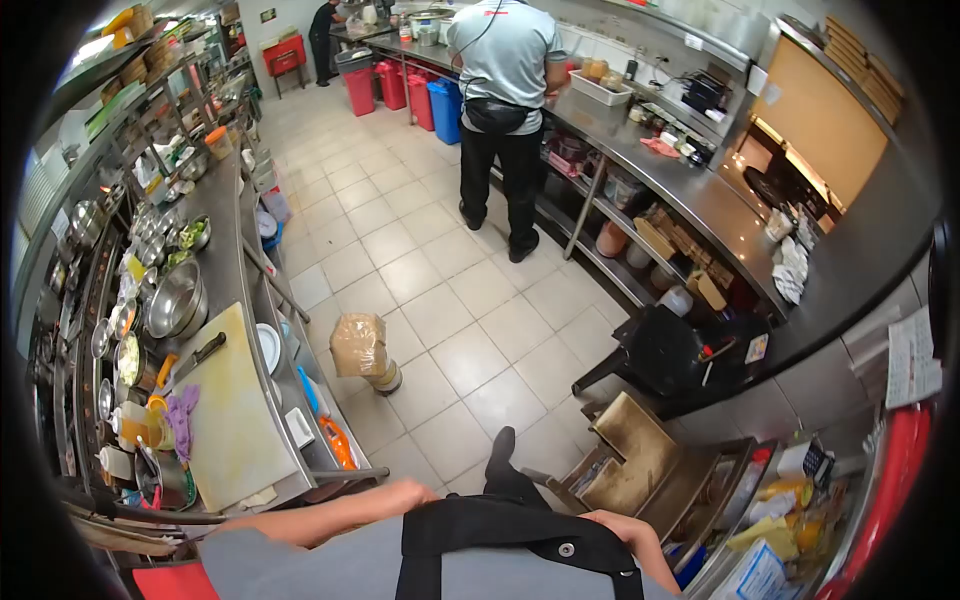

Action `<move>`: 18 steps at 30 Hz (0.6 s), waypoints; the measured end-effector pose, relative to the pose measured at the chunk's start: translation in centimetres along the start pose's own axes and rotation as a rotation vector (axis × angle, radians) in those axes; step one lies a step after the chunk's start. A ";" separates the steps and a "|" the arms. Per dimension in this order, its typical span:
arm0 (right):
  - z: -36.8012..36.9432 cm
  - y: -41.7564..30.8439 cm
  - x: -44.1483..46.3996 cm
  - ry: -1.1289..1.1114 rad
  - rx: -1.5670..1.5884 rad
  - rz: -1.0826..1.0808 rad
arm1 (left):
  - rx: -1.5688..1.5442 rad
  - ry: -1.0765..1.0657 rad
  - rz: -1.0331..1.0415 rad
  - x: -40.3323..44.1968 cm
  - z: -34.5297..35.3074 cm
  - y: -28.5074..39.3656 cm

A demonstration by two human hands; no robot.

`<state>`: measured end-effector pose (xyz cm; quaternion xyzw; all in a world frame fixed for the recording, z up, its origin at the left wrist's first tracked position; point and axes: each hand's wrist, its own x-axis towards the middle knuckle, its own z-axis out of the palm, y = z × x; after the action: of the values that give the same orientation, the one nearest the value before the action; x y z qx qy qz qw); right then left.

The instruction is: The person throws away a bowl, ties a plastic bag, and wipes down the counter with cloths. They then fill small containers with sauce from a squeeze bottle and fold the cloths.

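Observation:
Both of my hands are low in the head view, close to the black apron point(480, 528) at my waist. My left hand point(408, 492) lies against the apron's upper left edge, its fingers out of sight. On the other side, my right hand point(612, 522) is at the apron's right edge, mostly covered by it; those fingers are hidden too. Nothing shows in either hand. To my left are a cutting board point(235, 420), a black-handled knife point(200, 357) and a purple cloth point(182, 420).
A taped cardboard box point(360, 345) stands on the tiled floor ahead. Farther on, a person in a grey shirt point(507, 60) faces the steel counter point(690, 200). Metal bowls point(177, 300) line the left counter. A black chair point(660, 345) and wooden shelving point(630, 450) are at right.

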<state>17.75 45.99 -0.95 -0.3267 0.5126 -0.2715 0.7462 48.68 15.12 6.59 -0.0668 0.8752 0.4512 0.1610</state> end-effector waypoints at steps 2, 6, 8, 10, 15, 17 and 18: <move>-4.0 -1.3 1.7 0.002 -0.054 -0.011 | -0.021 -0.016 -0.055 1.7 -2.4 -0.5; -11.4 -7.7 3.7 -0.013 -0.112 0.033 | 0.024 0.133 -0.061 6.0 -5.0 -3.5; -15.1 -10.9 4.5 -0.066 -0.134 0.043 | 0.083 0.196 -0.102 8.1 -6.1 -4.3; -18.4 -13.5 5.6 -0.117 -0.156 0.093 | -0.013 0.336 -0.006 9.7 -7.4 -5.4; -24.9 -17.3 8.4 -0.144 -0.314 0.179 | -0.064 0.345 -0.035 14.3 -14.3 -4.6; -26.1 -20.9 8.7 -0.142 -0.215 0.119 | -0.046 0.341 -0.021 16.3 -16.8 -5.8; -27.1 -21.4 9.2 -0.142 -0.210 0.121 | -0.071 0.361 0.009 17.5 -18.1 -6.6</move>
<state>-6.26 19.83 2.99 -0.3897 0.5028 -0.1471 0.7574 29.93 -2.89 5.30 -0.1485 0.8736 0.4634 -0.0030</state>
